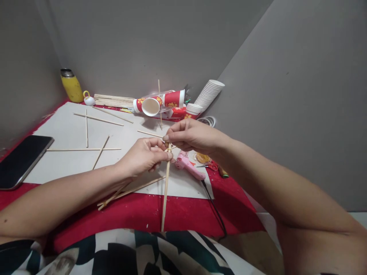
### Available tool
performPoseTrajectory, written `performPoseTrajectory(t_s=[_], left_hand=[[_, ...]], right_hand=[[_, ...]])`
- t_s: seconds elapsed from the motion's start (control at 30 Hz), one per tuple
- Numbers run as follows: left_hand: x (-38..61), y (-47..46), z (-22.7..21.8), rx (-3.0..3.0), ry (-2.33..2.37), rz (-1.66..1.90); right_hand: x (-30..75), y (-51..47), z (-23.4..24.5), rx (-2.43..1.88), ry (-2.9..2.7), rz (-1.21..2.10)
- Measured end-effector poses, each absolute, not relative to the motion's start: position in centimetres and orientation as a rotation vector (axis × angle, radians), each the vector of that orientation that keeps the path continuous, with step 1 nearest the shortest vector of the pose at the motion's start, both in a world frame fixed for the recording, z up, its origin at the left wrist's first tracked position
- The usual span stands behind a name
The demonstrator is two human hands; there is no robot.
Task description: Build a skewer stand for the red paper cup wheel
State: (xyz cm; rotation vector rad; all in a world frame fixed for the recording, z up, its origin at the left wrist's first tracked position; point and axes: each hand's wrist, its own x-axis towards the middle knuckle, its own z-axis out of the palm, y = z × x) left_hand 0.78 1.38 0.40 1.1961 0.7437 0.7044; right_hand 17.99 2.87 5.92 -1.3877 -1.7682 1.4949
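Slim wooden sticks [165,194], laid together lengthwise, point down from my hands toward my lap. My left hand [145,154] is closed around them just below their top end, with the thumb pressed on the front. At that top end, my right hand [195,135] pinches with thumb and fingertips. A thin yellowish band seems to circle the sticks between my hands; its detail is too small to tell. Below my left wrist, more sticks [140,186] lie joined near one end at the paper's front edge. Beside my right hand rests a pink glue gun [189,166].
White paper [69,168] on a red cloth [129,217] carries scattered sticks [99,119]. A phone [24,160] lies left; a yellow bottle [70,86] stands behind. Paper cups [173,99] and a cup stack [209,94] sit at the back. Scissors [212,165] and a cord [213,206] are right.
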Motion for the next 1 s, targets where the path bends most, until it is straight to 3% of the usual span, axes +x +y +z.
performPoseTrajectory(t_s=[0.2,0.3,0.57,0.83,1.0], left_hand=[[0.8,1.4,0.7,1.161,0.742,0.759],[0.9,1.2,0.9,1.147,0.743,0.769],[0.9,1.2,0.6,1.066,0.676,0.818],[0.5,1.4,0.9,1.041,0.644,0.842],[0.4,1.2,1.6,1.006,0.596,0.773]], right_hand=[[18.2,1.2,4.5,-1.002,-2.371,0.199],[19.2,0.7,3.2,-0.875,-2.426,-0.037],[19.9,-1.2,1.6,-1.052,-2.13,0.199],[20.4,-0.5,1.3,-1.177,-1.844,1.15],[20.4,-0.2,1.0,-1.02,-1.878,1.225]])
